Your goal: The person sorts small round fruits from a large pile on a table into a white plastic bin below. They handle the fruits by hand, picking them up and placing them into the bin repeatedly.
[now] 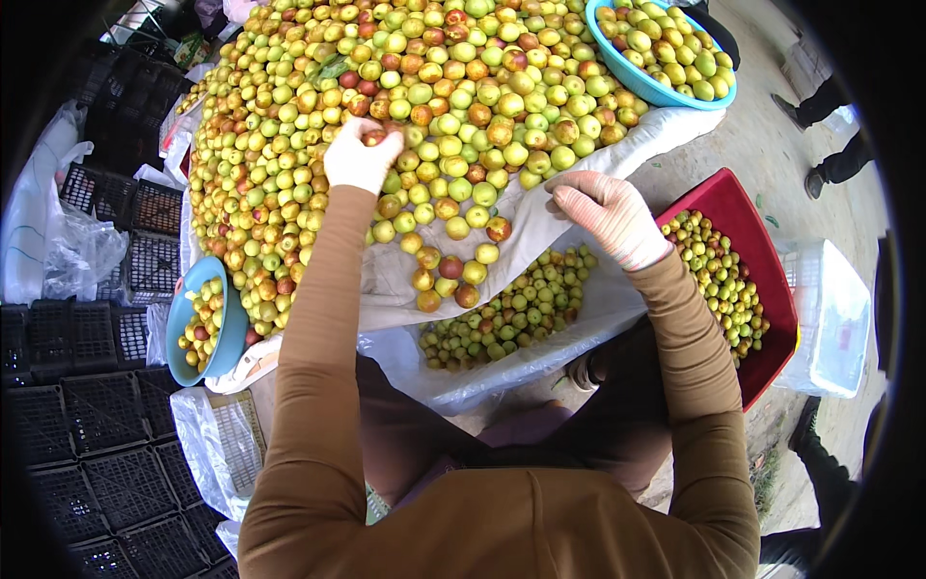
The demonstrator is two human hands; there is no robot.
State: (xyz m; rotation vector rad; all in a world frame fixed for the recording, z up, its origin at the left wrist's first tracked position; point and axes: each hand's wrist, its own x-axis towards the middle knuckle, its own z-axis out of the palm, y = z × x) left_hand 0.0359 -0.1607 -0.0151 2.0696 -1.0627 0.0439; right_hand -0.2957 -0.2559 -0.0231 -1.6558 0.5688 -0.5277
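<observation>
A big heap of green, yellow and reddish jujubes [289,164] spreads over a pale cloth [540,217] in front of me. My left hand [359,159], in a whitish glove, reaches into the heap, thumb and fingers closed around a reddish jujube [374,138]. Over the cloth's right edge hovers my right hand [610,214], also gloved, its fingers drawn together toward the thumb. Whatever it may hold is hidden. Below, between the heap and my knees, a plastic-lined container [463,384] holds mostly green jujubes [511,314].
Right of my knees stands a red crate [772,304] of small jujubes, beside a clear plastic bin [834,318]. Blue basins of jujubes sit at the far right [661,92] and left [231,333]. Black crates [106,425] fill the left. Other people's legs [830,159] show at right.
</observation>
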